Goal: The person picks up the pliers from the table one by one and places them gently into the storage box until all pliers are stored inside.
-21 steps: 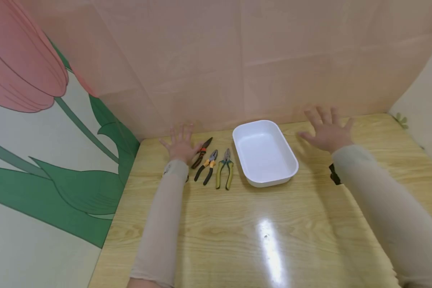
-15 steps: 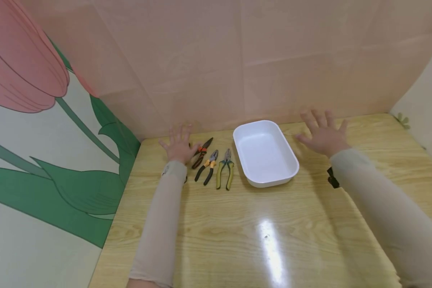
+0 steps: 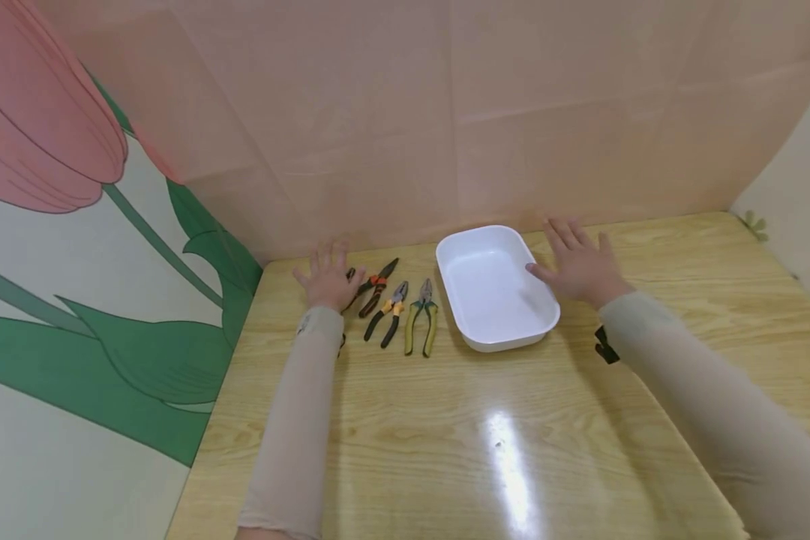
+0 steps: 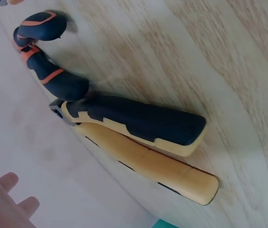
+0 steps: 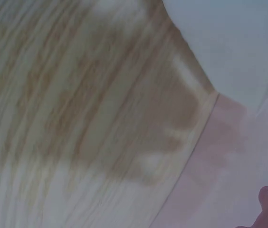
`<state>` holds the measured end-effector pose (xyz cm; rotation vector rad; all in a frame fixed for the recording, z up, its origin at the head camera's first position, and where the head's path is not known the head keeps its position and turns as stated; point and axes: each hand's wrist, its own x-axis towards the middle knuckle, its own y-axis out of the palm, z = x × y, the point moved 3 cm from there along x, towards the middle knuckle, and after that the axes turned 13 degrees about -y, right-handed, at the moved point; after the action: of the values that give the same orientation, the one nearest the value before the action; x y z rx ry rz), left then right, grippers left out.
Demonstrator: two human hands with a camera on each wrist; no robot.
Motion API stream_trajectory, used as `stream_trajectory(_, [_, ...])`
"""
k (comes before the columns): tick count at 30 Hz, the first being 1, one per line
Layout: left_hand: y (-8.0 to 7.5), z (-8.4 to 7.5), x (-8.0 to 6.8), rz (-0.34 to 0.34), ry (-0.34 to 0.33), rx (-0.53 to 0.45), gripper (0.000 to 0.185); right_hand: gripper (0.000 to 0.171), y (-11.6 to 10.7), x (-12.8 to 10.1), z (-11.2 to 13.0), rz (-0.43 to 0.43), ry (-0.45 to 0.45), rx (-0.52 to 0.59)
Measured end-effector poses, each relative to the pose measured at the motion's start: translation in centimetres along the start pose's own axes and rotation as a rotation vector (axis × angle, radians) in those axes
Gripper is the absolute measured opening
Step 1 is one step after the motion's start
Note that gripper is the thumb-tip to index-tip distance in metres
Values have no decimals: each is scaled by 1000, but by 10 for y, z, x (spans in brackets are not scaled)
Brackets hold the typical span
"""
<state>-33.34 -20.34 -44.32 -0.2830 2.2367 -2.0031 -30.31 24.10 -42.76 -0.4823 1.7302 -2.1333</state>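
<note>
- Pliers (image 3: 376,286), leftmost of three, lie touching the flat, empty left hand (image 3: 328,278).
- Tray (image 3: 495,286): spread, empty right hand (image 3: 578,264) meets its right rim, seemingly steadying it.

Left hand (image 3: 328,278): flat, fingers spread, near the tabletop's far left corner.
Right hand (image 3: 578,264): flat, fingers straight, toward the far edge.
Arms: both outstretched, sleeved.

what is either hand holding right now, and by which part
Nothing is held. The left hand lies open, fingers spread, beside the black-and-orange handled pliers. The right hand is open at the right rim of the white rectangular plastic tray, no grip.
</note>
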Motion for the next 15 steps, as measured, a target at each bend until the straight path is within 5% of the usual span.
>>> stream_trajectory(15, [1, 18, -2, 54, -99, -1, 71, 95, 18, 6, 8, 25, -54, 13])
